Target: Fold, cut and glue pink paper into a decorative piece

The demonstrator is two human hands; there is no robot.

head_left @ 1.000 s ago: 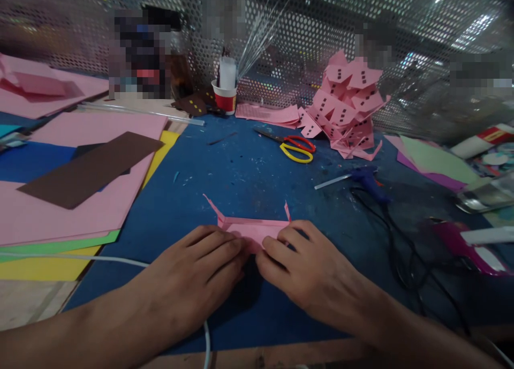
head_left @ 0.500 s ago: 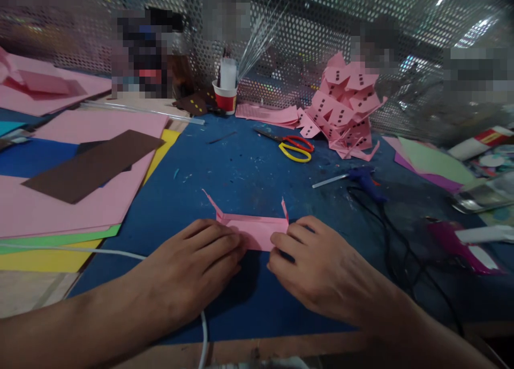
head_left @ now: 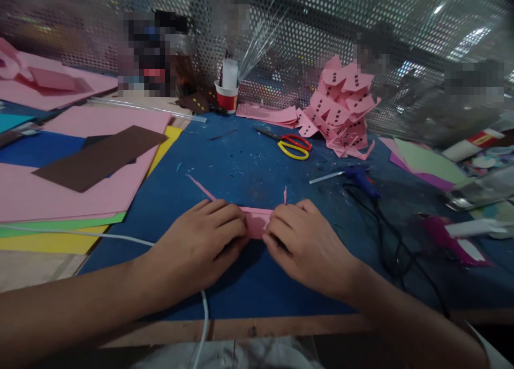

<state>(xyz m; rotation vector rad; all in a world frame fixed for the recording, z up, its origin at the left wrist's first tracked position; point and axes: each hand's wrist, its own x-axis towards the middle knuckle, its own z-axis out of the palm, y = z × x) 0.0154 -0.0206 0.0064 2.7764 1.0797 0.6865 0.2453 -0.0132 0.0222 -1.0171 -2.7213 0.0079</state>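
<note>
A small folded piece of pink paper [head_left: 257, 225] lies on the blue table in front of me, with a thin strip sticking up at each far corner. My left hand [head_left: 204, 246] is closed on its left part, fingers bent over the far edge. Closed on the right part is my right hand [head_left: 303, 243], its knuckles covering that end. Only the middle of the paper shows between the hands. Both thumbs are mostly hidden.
Scissors [head_left: 293, 145] and a blue glue gun [head_left: 361, 180] with a black cord lie beyond. A pink paper model [head_left: 343, 109] and a red-white cup [head_left: 227, 100] stand behind. Left are coloured sheets [head_left: 132, 187] under a brown strip [head_left: 102, 157]; a white cable [head_left: 204, 310] runs beneath my left arm.
My fingers have moved forward over the paper's far edge and cover more of its two ends. The left strip leans further out to the left. The view has shifted slightly.
</note>
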